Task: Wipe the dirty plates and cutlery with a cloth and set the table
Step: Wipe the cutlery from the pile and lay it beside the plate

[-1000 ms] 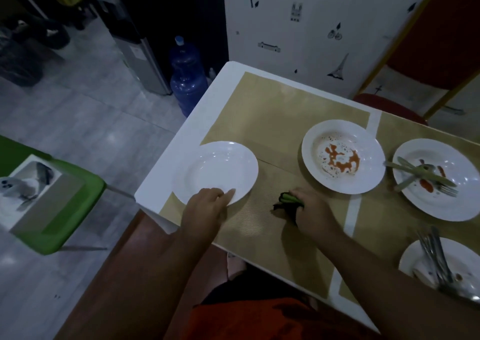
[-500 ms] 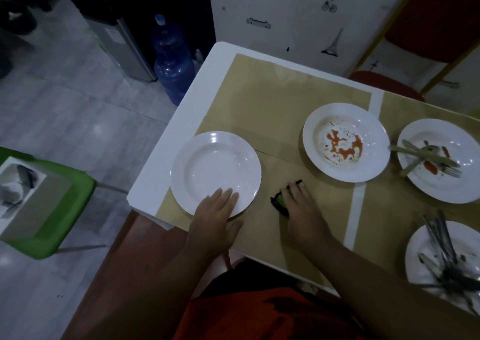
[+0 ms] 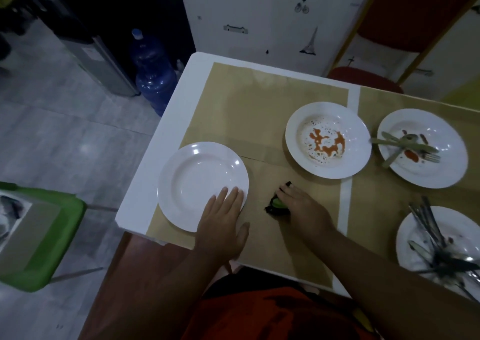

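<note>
Your left hand has gone flat since a second ago: the fingers that were curled on the clean plate now lie straight and apart on its near right rim, holding nothing. The plate sits where it was, on the near left corner of the table. Your right hand, just right of the clean plate, was bunched round the cloth. Now its fingers stretch over it, with the green and dark cloth showing at their left side. The thumb is hidden, so I cannot tell whether you pinch the cloth or only press it to the mat. Right of the clean plate and farther from you stands the sauce plate, smeared red. Beyond that is a third plate with red spots, a fork and other cutlery across it. Far right of the clean plate, near you, a fourth plate carries a heap of cutlery. Tan mats cover most of the white table. Behind the clean plate a blue bottle stands on the grey tiled floor, left of it a green chair, and far right of it a red chair against a white wall with small dark stickers.
</note>
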`<state>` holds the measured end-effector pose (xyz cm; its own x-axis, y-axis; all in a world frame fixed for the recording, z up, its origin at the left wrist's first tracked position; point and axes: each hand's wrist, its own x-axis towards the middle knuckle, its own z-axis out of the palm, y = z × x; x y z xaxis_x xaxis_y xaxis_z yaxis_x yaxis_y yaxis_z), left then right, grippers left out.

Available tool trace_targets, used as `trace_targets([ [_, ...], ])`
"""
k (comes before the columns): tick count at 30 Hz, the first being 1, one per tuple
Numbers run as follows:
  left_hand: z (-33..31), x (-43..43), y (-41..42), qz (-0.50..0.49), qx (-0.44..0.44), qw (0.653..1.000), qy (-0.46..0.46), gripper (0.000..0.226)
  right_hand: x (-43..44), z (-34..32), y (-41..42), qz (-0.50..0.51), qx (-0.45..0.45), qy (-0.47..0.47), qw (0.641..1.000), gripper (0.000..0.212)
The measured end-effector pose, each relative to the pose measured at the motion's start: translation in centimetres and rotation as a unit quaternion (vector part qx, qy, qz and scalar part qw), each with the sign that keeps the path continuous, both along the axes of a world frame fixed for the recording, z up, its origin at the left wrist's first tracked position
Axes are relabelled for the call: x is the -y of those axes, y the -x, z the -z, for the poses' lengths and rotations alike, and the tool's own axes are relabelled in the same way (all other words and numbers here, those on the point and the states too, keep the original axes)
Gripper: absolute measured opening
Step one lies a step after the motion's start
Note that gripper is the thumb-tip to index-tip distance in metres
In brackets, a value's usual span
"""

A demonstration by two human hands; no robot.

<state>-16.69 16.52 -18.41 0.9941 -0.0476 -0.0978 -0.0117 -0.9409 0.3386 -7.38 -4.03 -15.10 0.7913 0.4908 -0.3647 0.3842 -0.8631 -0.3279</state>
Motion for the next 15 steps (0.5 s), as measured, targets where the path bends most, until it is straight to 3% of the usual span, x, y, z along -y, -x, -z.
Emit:
trace_targets([
  [9,-2.8,8.2,-5.2,0.149,-0.040,0.988,-0.013,0.077,8.3,-3.1,2.5,0.169,0.060,-0.101,0.979,0.056],
  [15,-3.9,18.1,-6.3,0.241,0.016,0.970,0.035,0.066,16.4,-5.4,6.1,0.294,0.084,-0.120,0.945,0.066],
])
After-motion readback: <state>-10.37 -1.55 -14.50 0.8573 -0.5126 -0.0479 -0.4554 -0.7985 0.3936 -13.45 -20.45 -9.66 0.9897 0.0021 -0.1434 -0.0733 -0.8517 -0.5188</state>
